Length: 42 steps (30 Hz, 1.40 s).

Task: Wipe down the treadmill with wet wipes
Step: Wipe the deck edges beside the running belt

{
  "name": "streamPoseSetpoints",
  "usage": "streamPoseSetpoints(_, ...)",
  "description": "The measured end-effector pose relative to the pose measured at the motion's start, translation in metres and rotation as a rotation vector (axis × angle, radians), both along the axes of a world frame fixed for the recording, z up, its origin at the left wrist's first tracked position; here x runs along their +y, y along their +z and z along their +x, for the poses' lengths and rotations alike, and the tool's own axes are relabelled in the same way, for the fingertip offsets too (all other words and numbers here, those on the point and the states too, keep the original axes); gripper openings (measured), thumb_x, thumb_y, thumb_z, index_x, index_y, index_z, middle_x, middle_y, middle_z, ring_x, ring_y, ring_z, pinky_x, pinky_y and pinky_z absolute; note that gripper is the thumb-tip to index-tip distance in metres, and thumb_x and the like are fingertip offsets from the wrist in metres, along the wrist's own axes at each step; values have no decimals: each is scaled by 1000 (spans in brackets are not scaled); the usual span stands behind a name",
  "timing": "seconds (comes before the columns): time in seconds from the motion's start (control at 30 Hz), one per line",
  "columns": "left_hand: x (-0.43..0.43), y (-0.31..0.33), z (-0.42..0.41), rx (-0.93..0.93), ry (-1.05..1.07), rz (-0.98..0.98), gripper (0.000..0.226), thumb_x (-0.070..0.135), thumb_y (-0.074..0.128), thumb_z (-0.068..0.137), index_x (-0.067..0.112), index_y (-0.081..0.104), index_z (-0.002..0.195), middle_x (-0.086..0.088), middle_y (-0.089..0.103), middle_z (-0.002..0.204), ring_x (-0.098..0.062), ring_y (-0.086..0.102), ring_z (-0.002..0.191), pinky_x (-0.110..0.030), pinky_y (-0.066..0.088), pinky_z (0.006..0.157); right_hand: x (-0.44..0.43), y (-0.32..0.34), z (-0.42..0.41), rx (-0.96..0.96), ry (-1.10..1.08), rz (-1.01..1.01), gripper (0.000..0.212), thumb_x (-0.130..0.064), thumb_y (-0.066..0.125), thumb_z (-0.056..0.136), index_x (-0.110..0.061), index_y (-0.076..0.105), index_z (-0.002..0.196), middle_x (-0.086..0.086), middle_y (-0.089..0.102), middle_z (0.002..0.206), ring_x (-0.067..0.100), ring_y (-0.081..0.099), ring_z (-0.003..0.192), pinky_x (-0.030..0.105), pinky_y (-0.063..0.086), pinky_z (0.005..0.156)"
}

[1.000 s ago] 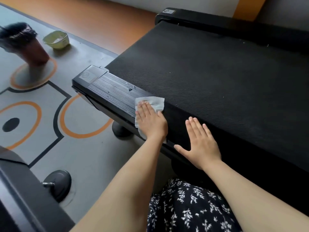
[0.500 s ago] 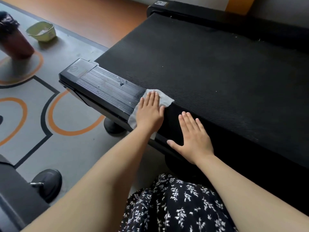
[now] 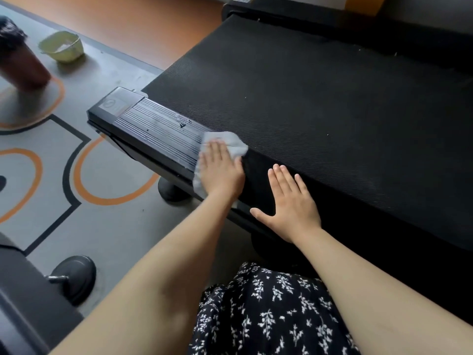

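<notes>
On side rail (image 3: 158, 129) | left hand (image 3: 222, 172) slid wet wipe (image 3: 230, 143) leftward | right hand (image 3: 294, 203) unmoved

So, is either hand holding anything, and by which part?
Nothing gripped: left hand presses the wipe flat, over its middle; right hand rests bare on the treadmill.

Black treadmill (image 3: 320, 103), white wipe (image 3: 230, 142), pale-green bowl (image 3: 62, 46).
</notes>
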<state>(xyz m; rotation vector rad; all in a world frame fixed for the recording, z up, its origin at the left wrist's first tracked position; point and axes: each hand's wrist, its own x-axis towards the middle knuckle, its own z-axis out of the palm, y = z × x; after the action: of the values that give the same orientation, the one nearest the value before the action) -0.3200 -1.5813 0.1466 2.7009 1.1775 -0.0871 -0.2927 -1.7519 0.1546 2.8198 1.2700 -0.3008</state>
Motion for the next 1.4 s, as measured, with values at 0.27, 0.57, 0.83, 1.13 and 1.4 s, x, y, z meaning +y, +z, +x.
streamPoseSetpoints(0.27,-27,4,-20,-119,-430,-26,64,48,6,98,22,13,156,3,7,164,-11,-2,150,-33,-7,119,2,3,-1,14,-16,18,117,-80,-8,62,-9,-5,155,3,-8,164,12,-13,150,37,-9,122)
streamPoseSetpoints(0.57,55,-13,-32,-197,-254,47,54,42,24,100,29,29,152,8,21,160,-8,11,149,-29,2,121,0,0,-1,11,-7,30,109,-79,-6,69,-11,-12,154,2,-15,163,12,-18,149,37,-9,122)
streamPoseSetpoints(0.83,49,-23,-44,-417,-120,99,65,47,14,96,18,49,142,-1,42,151,-16,28,145,-33,10,120,0,0,0,-1,-7,36,107,-78,-8,69,-11,-14,153,2,-17,163,12,-19,148,38,-10,122)
streamPoseSetpoints(1.13,-26,-27,-40,-520,-335,197,49,38,30,101,14,67,124,-4,63,131,-21,54,128,-40,27,111,2,-4,1,6,-12,81,111,-80,0,70,-9,1,156,4,-2,165,13,-6,151,37,-7,122)
streamPoseSetpoints(1.4,-2,-32,-45,-562,-444,200,49,37,33,98,16,62,131,-3,58,138,-21,49,133,-38,30,112,2,-2,0,-2,-15,63,110,-81,-1,71,-10,-1,155,3,-4,165,12,-8,151,37,-7,122)
